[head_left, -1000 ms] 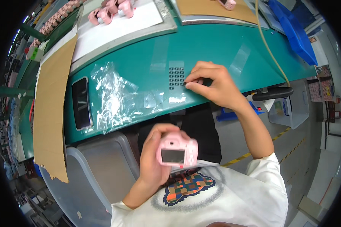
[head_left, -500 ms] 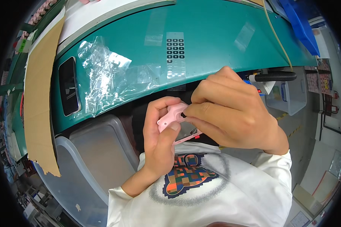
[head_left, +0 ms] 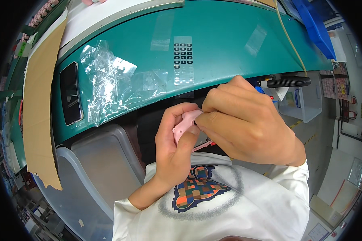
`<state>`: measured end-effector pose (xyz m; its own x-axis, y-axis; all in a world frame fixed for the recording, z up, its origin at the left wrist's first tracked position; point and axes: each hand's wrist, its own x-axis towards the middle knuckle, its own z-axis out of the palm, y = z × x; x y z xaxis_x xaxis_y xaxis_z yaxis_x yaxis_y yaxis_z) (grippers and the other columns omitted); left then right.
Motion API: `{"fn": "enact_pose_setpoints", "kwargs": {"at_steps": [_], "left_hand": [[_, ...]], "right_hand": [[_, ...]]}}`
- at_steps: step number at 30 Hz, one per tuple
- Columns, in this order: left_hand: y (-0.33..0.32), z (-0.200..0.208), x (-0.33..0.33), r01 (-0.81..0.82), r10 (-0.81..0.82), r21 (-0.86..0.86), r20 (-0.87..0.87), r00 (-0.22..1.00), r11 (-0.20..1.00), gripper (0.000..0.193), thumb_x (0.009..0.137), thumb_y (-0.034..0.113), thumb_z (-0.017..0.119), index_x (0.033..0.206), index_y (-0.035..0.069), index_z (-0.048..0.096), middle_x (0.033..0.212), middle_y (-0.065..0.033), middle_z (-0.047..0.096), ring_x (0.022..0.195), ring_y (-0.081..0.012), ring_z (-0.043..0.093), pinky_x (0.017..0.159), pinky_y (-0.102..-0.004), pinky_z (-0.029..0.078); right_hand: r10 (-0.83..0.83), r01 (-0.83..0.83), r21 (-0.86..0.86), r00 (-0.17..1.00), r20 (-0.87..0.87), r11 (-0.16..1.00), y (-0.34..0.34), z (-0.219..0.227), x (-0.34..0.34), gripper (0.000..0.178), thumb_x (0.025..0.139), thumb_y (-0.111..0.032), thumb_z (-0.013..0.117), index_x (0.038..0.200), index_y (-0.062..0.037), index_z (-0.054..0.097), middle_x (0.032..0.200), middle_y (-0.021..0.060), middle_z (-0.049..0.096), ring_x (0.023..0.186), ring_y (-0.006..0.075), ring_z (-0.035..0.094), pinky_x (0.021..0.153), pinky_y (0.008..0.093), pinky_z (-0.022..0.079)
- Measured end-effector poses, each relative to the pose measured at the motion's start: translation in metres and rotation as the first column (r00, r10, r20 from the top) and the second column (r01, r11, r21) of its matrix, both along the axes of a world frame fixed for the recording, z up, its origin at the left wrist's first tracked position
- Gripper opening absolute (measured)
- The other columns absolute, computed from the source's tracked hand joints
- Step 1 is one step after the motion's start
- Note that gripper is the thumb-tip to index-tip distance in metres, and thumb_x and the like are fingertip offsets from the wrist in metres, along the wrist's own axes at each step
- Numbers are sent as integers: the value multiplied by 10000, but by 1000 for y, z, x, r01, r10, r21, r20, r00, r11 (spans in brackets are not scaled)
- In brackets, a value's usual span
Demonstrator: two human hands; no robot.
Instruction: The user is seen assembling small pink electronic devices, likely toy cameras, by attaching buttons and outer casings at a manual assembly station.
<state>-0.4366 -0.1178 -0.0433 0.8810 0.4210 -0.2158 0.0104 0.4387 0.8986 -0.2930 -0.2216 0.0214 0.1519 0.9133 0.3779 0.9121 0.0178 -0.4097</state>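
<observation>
My left hand [head_left: 171, 146] is wrapped round a small pink plastic casing [head_left: 184, 127] with a little loop at one corner, and its thumb lies across the near side. Above the casing, my right hand [head_left: 249, 124] pinches with thumb and forefinger at its edge. A tiny black piece [head_left: 195, 123] shows at these fingertips against the pink surface, mostly covered. Part of the casing's lower side, with a red bit [head_left: 212, 143], peeks out below my hands. On the green table lies a clear strip [head_left: 184, 79] bearing rows of black square pads.
A crumpled clear plastic bag [head_left: 108, 86] and a black phone [head_left: 70, 94] lie on the green table [head_left: 217, 40]. Cardboard [head_left: 40, 104] stands along the left. Grey plastic bins [head_left: 104, 152] sit below it. A black corrugated hose [head_left: 289, 82] and a clear box [head_left: 309, 100] are at right.
The pink casing has turned in my left hand and moved slightly right. My right fingertips have closed in on it, so the black piece shows less.
</observation>
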Motion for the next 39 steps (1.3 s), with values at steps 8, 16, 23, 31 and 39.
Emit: {"fn": "enact_pose_setpoints", "kwargs": {"at_steps": [8, 16, 23, 31, 39], "left_hand": [[6, -2, 7, -21, 20, 36, 20, 1000, 999, 386, 868, 29, 502, 1238, -19, 597, 1102, -130, 670, 940, -177, 597, 862, -260, 463], [11, 4, 6, -50, 49, 10, 58, 997, 999, 369, 835, 45, 502, 1173, -31, 632, 1062, -152, 700, 929, -198, 631, 860, -272, 499], [14, 2, 4, -75, 74, 4, 86, 994, 997, 384, 802, 41, 520, 1164, -33, 627, 1052, -169, 706, 927, -221, 656, 865, -292, 525], [58, 2, 8, -127, 127, -13, 126, 984, 992, 323, 802, 19, 530, 1110, -9, 622, 1010, -176, 711, 908, -239, 672, 855, -309, 538], [142, 38, 62, -324, 347, 469, 40, 937, 822, 290, 892, 161, 600, 1088, -34, 685, 1009, -138, 676, 898, -192, 613, 791, -289, 527]], "right_hand": [[-13, 15, 38, 998, -67, 999, 1, -2, -5, 107, 707, 51, 734, 763, -34, 701, 788, 32, 582, 637, 166, 469, 662, 285, 390], [-53, 110, 207, 964, -259, 972, -2, -25, -17, 123, 700, 21, 765, 804, -46, 756, 786, 30, 609, 643, 148, 470, 669, 287, 393], [-84, 144, 338, 979, -187, 930, 3, -36, -23, 175, 686, 25, 722, 842, -49, 750, 812, 44, 622, 649, 161, 487, 704, 292, 401], [-140, 328, 300, 848, -510, 896, 1, -67, 9, 256, 742, 18, 706, 989, -35, 749, 880, 59, 666, 687, 173, 530, 802, 300, 418], [-341, 402, 158, 887, -312, 902, 35, -98, 52, 263, 844, -48, 685, 1099, 1, 717, 1121, 116, 642, 942, 264, 575, 892, 363, 458]]}}
